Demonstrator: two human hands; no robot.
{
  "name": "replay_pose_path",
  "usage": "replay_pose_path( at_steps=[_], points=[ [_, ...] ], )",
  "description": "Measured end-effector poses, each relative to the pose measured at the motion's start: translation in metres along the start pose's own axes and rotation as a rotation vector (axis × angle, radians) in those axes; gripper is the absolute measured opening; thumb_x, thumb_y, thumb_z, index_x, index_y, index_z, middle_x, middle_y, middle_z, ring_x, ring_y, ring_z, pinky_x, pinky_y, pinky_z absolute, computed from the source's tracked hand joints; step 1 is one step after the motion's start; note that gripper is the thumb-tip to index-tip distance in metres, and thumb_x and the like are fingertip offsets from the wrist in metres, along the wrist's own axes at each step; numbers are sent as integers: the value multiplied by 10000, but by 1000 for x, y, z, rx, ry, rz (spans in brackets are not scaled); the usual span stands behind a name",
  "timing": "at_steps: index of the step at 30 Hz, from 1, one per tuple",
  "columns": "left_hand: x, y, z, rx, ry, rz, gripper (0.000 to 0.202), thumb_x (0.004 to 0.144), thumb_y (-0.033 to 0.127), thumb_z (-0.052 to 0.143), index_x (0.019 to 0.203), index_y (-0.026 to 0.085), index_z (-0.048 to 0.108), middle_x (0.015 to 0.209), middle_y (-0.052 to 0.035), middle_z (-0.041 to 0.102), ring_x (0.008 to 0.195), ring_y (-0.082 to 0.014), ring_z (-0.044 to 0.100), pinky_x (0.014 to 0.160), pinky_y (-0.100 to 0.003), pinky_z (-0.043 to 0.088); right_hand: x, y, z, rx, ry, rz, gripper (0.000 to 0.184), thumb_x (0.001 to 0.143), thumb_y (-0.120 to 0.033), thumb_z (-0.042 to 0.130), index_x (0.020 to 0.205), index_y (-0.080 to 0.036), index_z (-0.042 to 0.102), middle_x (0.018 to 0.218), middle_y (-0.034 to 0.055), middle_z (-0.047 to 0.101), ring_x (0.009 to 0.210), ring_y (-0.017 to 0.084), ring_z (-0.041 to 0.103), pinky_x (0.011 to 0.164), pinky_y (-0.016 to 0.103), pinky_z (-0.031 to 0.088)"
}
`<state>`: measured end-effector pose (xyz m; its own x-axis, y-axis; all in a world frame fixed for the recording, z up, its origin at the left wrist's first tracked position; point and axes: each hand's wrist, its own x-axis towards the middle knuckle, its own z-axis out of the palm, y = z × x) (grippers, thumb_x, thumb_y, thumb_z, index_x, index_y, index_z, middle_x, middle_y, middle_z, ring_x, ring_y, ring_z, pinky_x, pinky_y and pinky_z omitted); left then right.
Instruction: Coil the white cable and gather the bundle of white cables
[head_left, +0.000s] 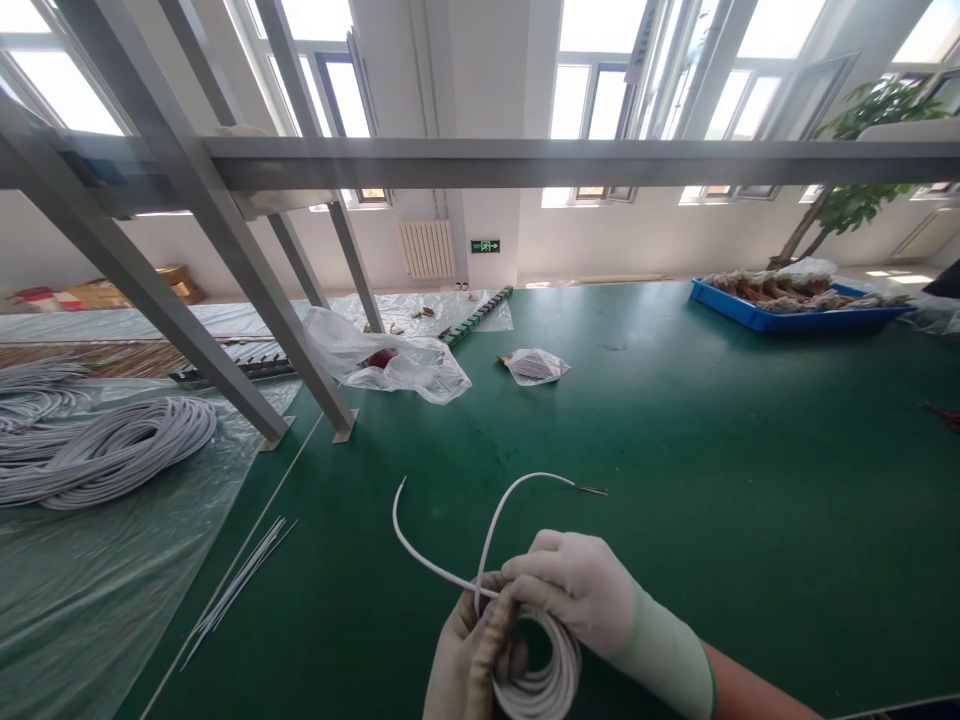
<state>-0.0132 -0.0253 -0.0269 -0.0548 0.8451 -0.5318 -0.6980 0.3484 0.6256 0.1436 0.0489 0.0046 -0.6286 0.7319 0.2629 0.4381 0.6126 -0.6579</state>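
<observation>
Both my hands wear pale gloves at the bottom centre, over a green table (712, 450). My left hand (469, 660) is closed around a small coil of white cable (544, 675), gripping it from the left. My right hand (574, 590) lies over the top of the coil, its fingers pinched on the cable. Two loose ends of the cable (450, 540) arc up and away from the coil; one ends in bare wire tips at the right.
Large coils of white cable (105, 455) lie on clear plastic sheet at the left. Thin white ties (240, 580) lie near the table edge. Grey metal frame legs (225, 300) stand ahead-left. Plastic bags (397, 365) and a blue tray (795, 310) sit farther back.
</observation>
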Motion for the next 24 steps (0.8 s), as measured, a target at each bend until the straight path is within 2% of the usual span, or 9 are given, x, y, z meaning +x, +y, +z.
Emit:
replay_pose_path(
  at_steps=[2, 5, 9, 11, 14, 16, 18, 21, 24],
  points=[
    [0, -4, 0, -14, -2, 24, 391, 665, 361, 960, 937, 182, 744, 578, 30, 619, 456, -73, 495, 469, -177, 411, 1, -1, -3, 130, -12, 125, 432, 1070, -520, 496, 1006, -260, 835, 765, 14, 644, 659, 141, 594, 610, 252, 447],
    [2, -5, 3, 8, -12, -6, 462, 604, 357, 994, 923, 159, 724, 578, 34, 632, 445, -62, 508, 451, -158, 384, 3, -2, -4, 212, -16, 196, 345, 1036, -470, 584, 964, -260, 848, 757, 6, 637, 646, 133, 581, 593, 244, 440],
    [6, 1, 8, 70, 35, -63, 479, 530, 239, 1023, 866, 151, 692, 690, -10, 732, 568, -132, 659, 552, -215, 524, 4, -3, -1, 201, -9, 214, 346, 1024, -482, 604, 922, -260, 849, 745, 7, 644, 649, 136, 579, 589, 252, 436],
    [7, 5, 7, 95, 46, -84, 465, 529, 236, 1022, 842, 154, 689, 698, -14, 742, 561, -137, 660, 558, -232, 536, 5, 0, -2, 242, -3, 195, 413, 1031, -519, 575, 893, -236, 843, 744, 20, 656, 659, 145, 593, 603, 264, 462],
    [8, 8, 3, 120, -7, -85, 490, 518, 317, 1030, 833, 141, 699, 670, -19, 734, 462, -79, 559, 471, -183, 442, 4, 10, -5, 538, 69, 185, 583, 1060, -623, 426, 1067, -172, 796, 928, 84, 716, 762, 186, 689, 680, 316, 569],
    [8, 9, -1, 141, -38, -65, 502, 532, 374, 1021, 841, 136, 706, 651, -15, 720, 435, -50, 503, 442, -158, 379, 3, 17, -7, 681, 120, 254, 631, 1069, -637, 358, 1239, -138, 706, 1057, 127, 713, 827, 212, 722, 719, 361, 610],
    [8, 8, -4, 152, -63, -51, 491, 548, 395, 1013, 843, 139, 715, 587, 14, 667, 424, -41, 468, 437, -151, 351, 2, 21, -8, 690, 44, 343, 522, 1065, -561, 439, 1255, -137, 678, 1045, 114, 717, 818, 209, 721, 709, 360, 614],
    [7, 6, -5, 143, -83, -57, 479, 537, 391, 1018, 833, 147, 732, 521, 48, 585, 424, -46, 451, 443, -154, 359, -2, 18, -8, 654, -111, 335, 227, 976, -348, 638, 1042, -157, 741, 918, 42, 711, 753, 172, 683, 689, 314, 591],
    [4, 2, -4, 91, -44, -23, 449, 563, 377, 1008, 849, 156, 742, 586, 26, 631, 450, -46, 464, 469, -158, 399, -7, 11, -6, 570, -25, 231, 97, 907, -266, 725, 881, -175, 748, 868, 13, 681, 751, 158, 644, 707, 293, 566]
  ],
)
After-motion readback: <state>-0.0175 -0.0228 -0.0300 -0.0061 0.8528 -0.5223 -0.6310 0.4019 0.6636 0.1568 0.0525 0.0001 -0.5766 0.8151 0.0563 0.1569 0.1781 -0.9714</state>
